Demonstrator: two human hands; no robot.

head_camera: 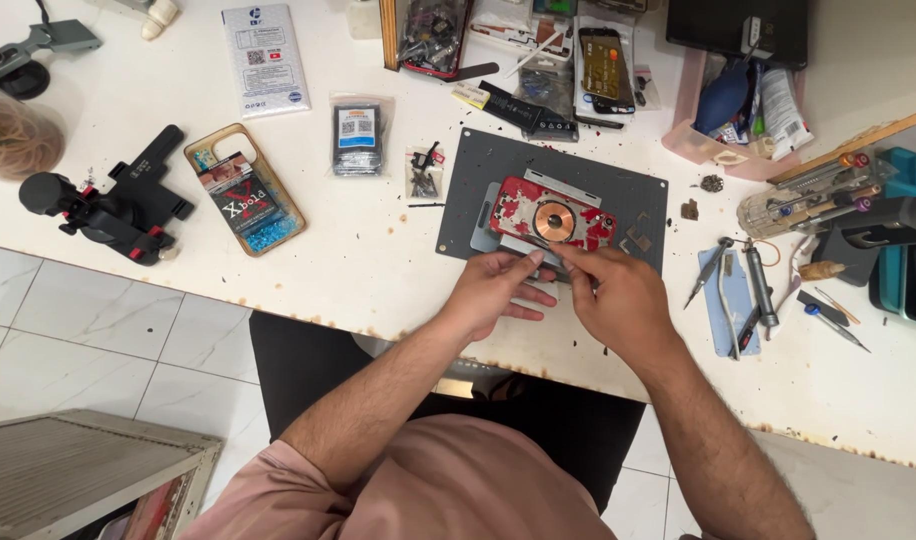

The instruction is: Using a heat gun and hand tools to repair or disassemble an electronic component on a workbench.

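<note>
Both bare forearms reached forward from the lower edge of the view and converged toward the middle. The left hand (495,288) lay palm down, fingers curled, thumb and forefinger pinched at their tips. The right hand (618,298) sat just beside it, knuckles up, fingertips meeting the left's.

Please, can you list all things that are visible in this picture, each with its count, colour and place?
opened phone back: one, red with copper coil, on mat
work mat: one, grey, table centre
phone case: one, clear with tan rim, table left
black clamp tool: one, black, left edge
parts bags: several, clear, beside the mat
hand tools: several, metal, table right
pink tray: one, upper right
left hand: below phone
right hand: fingertips at phone's lower edge
</note>
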